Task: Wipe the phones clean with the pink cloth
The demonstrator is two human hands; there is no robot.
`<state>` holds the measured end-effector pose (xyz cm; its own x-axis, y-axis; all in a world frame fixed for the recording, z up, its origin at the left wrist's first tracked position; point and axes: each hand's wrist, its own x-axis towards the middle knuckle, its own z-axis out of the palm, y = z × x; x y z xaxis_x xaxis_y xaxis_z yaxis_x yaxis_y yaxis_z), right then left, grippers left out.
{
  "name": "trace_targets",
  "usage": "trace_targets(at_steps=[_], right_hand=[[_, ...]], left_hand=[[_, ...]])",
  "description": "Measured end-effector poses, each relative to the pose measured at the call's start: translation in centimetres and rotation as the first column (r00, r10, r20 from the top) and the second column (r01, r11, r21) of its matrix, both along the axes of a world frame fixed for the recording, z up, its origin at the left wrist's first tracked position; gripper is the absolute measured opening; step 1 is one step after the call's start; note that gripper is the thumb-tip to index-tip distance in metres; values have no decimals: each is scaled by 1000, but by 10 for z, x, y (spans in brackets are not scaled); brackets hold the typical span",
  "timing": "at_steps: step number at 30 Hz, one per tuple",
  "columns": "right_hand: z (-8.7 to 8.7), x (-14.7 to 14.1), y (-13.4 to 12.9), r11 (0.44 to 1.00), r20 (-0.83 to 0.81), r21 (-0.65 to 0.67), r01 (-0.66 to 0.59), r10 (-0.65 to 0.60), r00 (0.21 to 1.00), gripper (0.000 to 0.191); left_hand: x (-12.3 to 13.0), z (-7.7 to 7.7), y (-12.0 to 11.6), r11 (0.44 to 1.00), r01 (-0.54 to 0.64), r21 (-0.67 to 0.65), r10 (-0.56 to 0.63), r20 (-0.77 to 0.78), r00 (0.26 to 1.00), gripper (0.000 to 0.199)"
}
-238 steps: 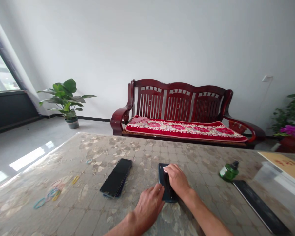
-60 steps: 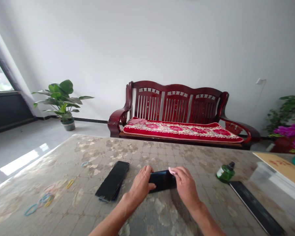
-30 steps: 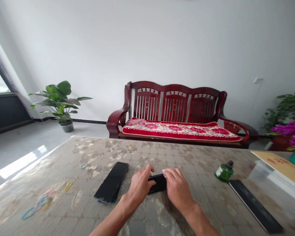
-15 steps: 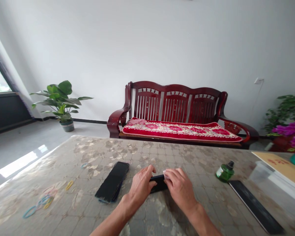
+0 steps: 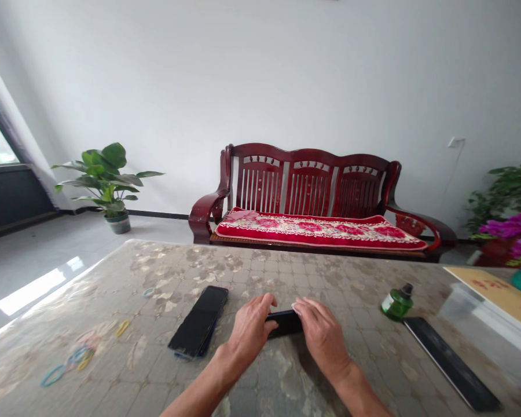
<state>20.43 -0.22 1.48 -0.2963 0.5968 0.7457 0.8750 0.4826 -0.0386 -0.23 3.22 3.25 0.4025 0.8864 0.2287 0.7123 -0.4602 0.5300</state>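
Near the front middle of the table, my left hand (image 5: 252,321) grips the left end of a black phone (image 5: 285,323), thumb in front and fingers over the top. The phone is tilted up and its right end is partly hidden. My right hand (image 5: 323,330) is closed at that right end, with a small white piece, like tissue or cloth, pinched at its fingertips and mostly covered. To the left lies another dark phone (image 5: 200,321), screen up, on something with a bluish edge.
Coloured loops (image 5: 72,362) lie at the left of the patterned tablecloth (image 5: 252,272). On the right are a green bottle (image 5: 397,304), a long black flat bar (image 5: 451,362) and a clear box (image 5: 481,324) under a tan sheet (image 5: 495,289). A wooden bench (image 5: 310,185) stands behind.
My right hand has shifted slightly right along the phone, and less of the white piece shows. My left hand keeps its hold and has barely moved.
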Motion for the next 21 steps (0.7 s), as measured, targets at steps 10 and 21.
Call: trace_targets(at_steps=[10, 21], right_hand=[[-6, -28, -4, 997, 22, 59, -44, 42, 999, 37], [-12, 15, 7, 996, -62, 63, 59, -55, 997, 35]], left_hand=[[1, 10, -3, 999, -26, -39, 19, -169, 985, 11], [-4, 21, -1, 997, -52, -57, 39, -203, 978, 9]])
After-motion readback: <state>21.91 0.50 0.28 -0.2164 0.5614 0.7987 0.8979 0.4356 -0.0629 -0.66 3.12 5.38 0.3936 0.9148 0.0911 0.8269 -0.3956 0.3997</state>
